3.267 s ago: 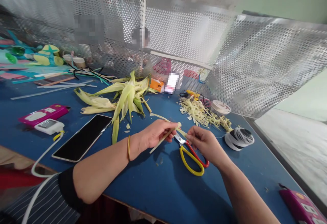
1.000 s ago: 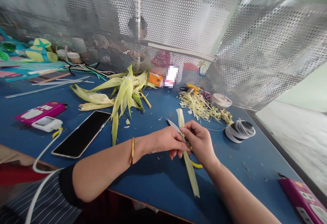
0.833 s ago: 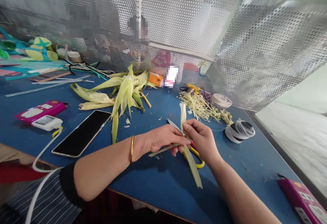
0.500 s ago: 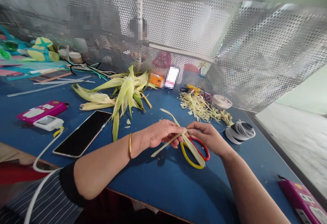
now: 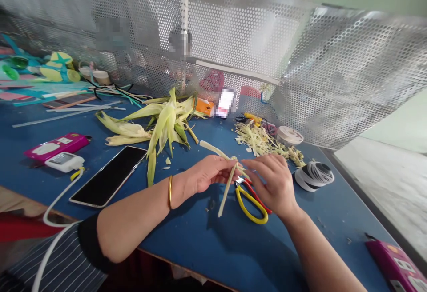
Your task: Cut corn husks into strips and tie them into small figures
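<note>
My left hand, with a gold bangle at the wrist, pinches pale corn husk strips where they cross above the table. One strip end points up and left, another hangs down toward me. My right hand reaches in from the right, its thumb and index finger at a short strip end beside the crossing; its other fingers are bent and partly hidden. Beneath both hands lie scissors with one yellow and one red handle. Their blades are mostly covered by my hands.
Corn husks are heaped behind my left hand. Husk scraps and a spool of black-and-white thread lie to the right. A phone, a magenta power strip and a white cable are on the left.
The wide strip that lay over the scissors has moved off their handles. A strip now hangs more steeply toward me. My right hand has lifted slightly and its fingers have shifted.
</note>
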### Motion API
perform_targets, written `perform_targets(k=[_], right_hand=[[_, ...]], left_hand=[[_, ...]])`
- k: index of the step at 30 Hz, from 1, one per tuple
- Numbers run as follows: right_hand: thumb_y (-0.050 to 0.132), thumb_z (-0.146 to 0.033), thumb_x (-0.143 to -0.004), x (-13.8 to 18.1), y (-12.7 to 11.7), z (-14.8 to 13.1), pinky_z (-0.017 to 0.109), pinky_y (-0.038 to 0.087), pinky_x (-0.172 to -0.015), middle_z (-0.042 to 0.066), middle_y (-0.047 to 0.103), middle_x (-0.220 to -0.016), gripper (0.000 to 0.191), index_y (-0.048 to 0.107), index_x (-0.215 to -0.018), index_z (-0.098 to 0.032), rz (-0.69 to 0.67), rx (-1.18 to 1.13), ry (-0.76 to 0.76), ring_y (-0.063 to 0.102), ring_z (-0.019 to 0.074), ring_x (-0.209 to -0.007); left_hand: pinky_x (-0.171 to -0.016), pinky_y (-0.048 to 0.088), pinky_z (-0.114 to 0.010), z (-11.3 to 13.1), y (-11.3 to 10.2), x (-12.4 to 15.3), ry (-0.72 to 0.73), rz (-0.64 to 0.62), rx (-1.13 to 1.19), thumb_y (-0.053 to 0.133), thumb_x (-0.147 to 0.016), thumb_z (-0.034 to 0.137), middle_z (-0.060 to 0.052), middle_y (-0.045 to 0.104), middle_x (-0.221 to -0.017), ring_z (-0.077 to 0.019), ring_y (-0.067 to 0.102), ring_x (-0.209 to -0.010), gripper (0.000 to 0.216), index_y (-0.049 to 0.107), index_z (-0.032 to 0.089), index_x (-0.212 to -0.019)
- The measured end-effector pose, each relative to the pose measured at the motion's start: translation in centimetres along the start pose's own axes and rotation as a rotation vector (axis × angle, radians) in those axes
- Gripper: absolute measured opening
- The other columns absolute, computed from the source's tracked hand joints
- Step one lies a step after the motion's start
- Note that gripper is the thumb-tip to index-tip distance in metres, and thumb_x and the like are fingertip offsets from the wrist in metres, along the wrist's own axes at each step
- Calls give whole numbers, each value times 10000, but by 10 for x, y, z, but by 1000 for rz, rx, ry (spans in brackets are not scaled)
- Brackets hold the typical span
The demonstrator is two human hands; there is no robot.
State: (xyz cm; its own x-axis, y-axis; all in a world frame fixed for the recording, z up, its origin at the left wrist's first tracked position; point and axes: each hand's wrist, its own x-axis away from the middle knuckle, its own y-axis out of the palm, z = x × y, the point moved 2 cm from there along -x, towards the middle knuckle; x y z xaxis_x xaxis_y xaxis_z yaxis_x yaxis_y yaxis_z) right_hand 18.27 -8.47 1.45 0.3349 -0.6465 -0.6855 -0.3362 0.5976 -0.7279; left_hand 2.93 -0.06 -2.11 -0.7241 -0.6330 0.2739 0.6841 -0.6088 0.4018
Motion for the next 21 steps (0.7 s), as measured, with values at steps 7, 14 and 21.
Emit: perform_targets(k=[7,14,21], right_hand=[[397,-86,-970,5,24,-28,340,354,-732,41,614,-718,280,657,-888,-149,-191,190,-320,524,174,-688],[383,-104,-969,10,25,-29,329,365,-746,26,571,-683,315,584,-740,-186,-161,81,-325,493,170,-671],[365,-104,-973,10,25,-32,330,384,-776,31,578,-693,329,577,-736,-187,-177,60,-357,511,171,-680]], left_hand=[[-724,473,-226,1,-3,-2,66,26,87,807,-662,194,-64,713,-824,-116,631,-756,166,736,113,-789],[-737,487,-247,-3,3,-2,104,67,92,832,-620,217,-64,699,-748,-119,622,-700,203,729,95,-746],[-753,485,-253,-3,9,2,77,120,126,844,-624,185,-46,696,-720,-113,615,-695,209,750,108,-794]])
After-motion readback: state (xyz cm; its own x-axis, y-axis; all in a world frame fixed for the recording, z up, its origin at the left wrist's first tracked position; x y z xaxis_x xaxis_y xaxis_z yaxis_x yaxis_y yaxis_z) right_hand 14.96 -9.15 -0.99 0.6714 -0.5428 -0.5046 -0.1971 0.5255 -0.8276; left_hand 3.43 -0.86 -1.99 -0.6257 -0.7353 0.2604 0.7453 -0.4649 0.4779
